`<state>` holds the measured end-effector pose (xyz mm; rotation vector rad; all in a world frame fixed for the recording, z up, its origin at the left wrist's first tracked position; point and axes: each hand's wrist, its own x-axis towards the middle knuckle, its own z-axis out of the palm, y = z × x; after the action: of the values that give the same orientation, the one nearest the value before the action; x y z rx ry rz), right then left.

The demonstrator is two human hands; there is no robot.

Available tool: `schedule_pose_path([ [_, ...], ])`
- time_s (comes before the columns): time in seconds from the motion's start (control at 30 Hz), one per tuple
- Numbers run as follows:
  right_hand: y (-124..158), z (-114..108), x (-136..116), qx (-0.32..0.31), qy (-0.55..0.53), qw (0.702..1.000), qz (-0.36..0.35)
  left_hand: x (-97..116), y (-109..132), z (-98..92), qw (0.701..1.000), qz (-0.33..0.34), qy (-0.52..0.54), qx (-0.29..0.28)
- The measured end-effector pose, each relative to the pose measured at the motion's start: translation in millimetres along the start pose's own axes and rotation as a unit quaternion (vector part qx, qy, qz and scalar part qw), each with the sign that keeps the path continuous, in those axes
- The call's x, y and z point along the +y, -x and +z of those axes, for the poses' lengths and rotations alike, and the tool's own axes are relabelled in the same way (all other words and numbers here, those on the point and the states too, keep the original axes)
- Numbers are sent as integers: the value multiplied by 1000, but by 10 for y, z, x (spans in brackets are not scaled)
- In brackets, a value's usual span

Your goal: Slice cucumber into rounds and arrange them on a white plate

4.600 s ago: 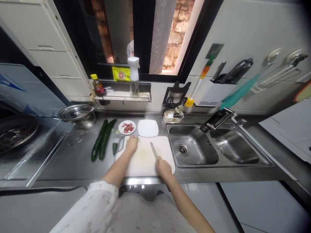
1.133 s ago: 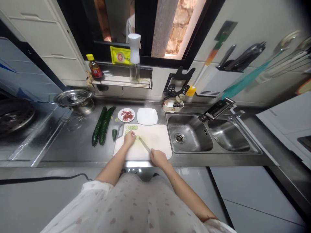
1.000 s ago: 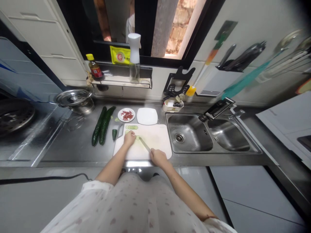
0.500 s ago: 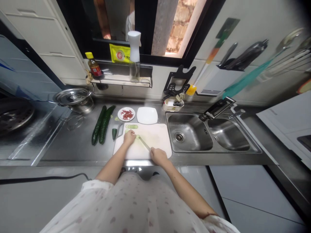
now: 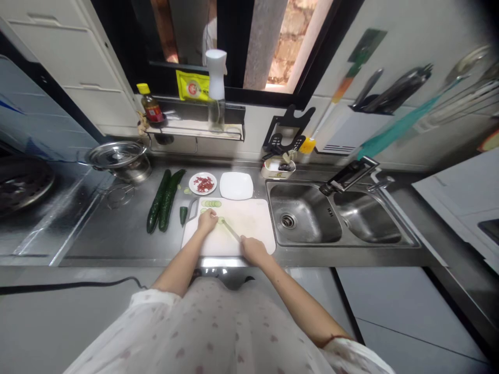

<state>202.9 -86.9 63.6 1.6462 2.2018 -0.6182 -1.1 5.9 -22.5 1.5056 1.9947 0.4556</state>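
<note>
On the white cutting board (image 5: pixel 249 218), my right hand (image 5: pixel 254 250) is wrapped round the handle of a knife (image 5: pixel 231 230). The blade slants up and left, its tip touching a pale green cucumber slice (image 5: pixel 221 220). Just left of that slice, my left hand (image 5: pixel 208 221) rests with its fingers pinched together. Whatever those fingers hold is too small and hidden to make out. Beyond it lies a row of overlapping cucumber slices (image 5: pixel 211 203), with another slice partly covered by the hand. A cut cucumber end (image 5: pixel 183 215) sits off the board's left side.
Two whole cucumbers (image 5: pixel 167 202) lie to the left. Behind the board stand a plate of chopped red pieces (image 5: pixel 203 183) and a white square plate (image 5: pixel 236 185). A double sink (image 5: pixel 306 234) is on the right, a lidded steel pot (image 5: pixel 120 162) at back left.
My right hand and the knife have shifted very slightly left. My left hand stays almost where it was.
</note>
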Motion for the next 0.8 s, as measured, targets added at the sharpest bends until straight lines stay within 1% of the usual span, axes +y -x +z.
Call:
schedule_pose_path([
  [0.3, -108, -74, -91, -21, -3, 1000, 9, -16, -15, 26, 1000, 0, -4, 2],
  [0.47, -138, -104, -134, -22, -6, 1000, 14, -17, -29, 37, 1000, -5, -7, -4],
  [0.8, -103, -41, -66, -20, 2, 1000, 11, -11, -20, 40, 1000, -4, -9, 0],
])
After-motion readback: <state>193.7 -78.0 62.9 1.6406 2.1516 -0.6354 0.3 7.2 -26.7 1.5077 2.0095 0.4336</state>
